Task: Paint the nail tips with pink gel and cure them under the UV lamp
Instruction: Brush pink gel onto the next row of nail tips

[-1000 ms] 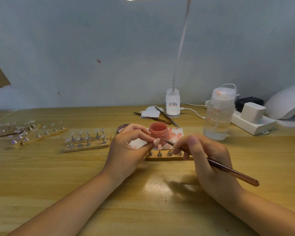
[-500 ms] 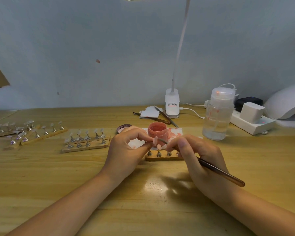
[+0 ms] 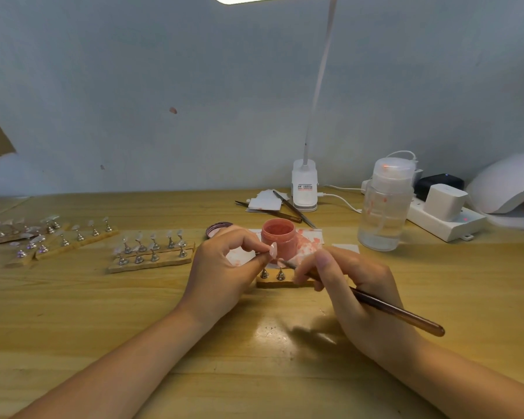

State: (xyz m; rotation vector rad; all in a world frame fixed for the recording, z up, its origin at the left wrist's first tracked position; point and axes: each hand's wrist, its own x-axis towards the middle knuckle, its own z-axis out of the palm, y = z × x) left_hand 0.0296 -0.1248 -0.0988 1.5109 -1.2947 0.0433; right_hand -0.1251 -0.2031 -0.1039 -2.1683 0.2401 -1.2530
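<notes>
My left hand [image 3: 224, 267] pinches a pale nail tip [image 3: 273, 250] between thumb and forefinger, in front of an open jar of pink gel [image 3: 278, 237]. My right hand [image 3: 354, 285] holds a brown brush [image 3: 397, 313] like a pen, its bristle end just to the right of the nail tip. Below the hands lies a wooden holder strip [image 3: 280, 282] with small metal stands, partly hidden by my right fingers. The white UV lamp [image 3: 508, 189] sits at the far right edge of the table.
Wooden strips with several nail tips on stands [image 3: 152, 251] lie to the left, more [image 3: 43, 237] farther left. A clear bottle [image 3: 384, 207], a power strip [image 3: 445, 219], a desk lamp base [image 3: 305, 189], tweezers [image 3: 294, 208], the jar lid [image 3: 218, 229] and stained paper [image 3: 307, 240] stand behind.
My right hand with the brush has shifted slightly left, closer to the nail tip. My left hand keeps its pinch on the tip in about the same place.
</notes>
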